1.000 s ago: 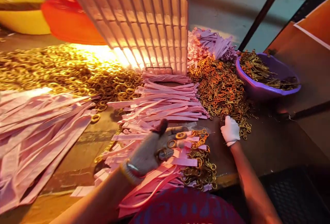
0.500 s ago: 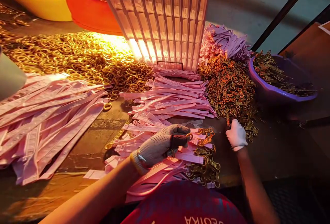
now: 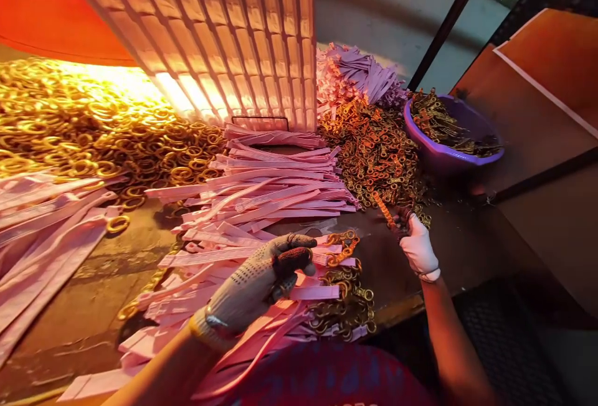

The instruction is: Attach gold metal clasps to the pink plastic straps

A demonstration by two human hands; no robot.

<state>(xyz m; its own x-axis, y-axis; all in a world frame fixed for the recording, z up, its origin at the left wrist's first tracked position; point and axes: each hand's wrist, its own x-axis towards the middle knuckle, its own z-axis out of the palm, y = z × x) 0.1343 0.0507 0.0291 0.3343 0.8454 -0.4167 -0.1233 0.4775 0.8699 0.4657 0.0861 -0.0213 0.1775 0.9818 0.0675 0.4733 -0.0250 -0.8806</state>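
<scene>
My left hand (image 3: pixel 261 284), in a dotted grey glove with dark fingertips, is closed over the pink straps (image 3: pixel 261 197); a gold ring (image 3: pixel 309 255) shows faintly at its fingertips. In a white glove with dark fingertips, my right hand (image 3: pixel 419 247) pinches a short gold chain piece (image 3: pixel 383 209) at the near edge of the pile of gold clasps (image 3: pixel 369 151). Between my hands, straps with gold clasps on their ends (image 3: pixel 343 300) lie stacked. Gold rings (image 3: pixel 93 126) form a wide heap at the left.
A ribbed translucent panel (image 3: pixel 224 38) stands upright behind the straps, beside a glowing red lampshade (image 3: pixel 60 20). On the right are a purple basin (image 3: pixel 455 152) of metal pieces and a brown board (image 3: pixel 527 101). Another bundle of straps (image 3: pixel 369 73) lies behind the clasps.
The view has swung to the right. My right hand has drawn a short gold chain piece from the clasp pile. My left hand stays over the straps, still closed.
</scene>
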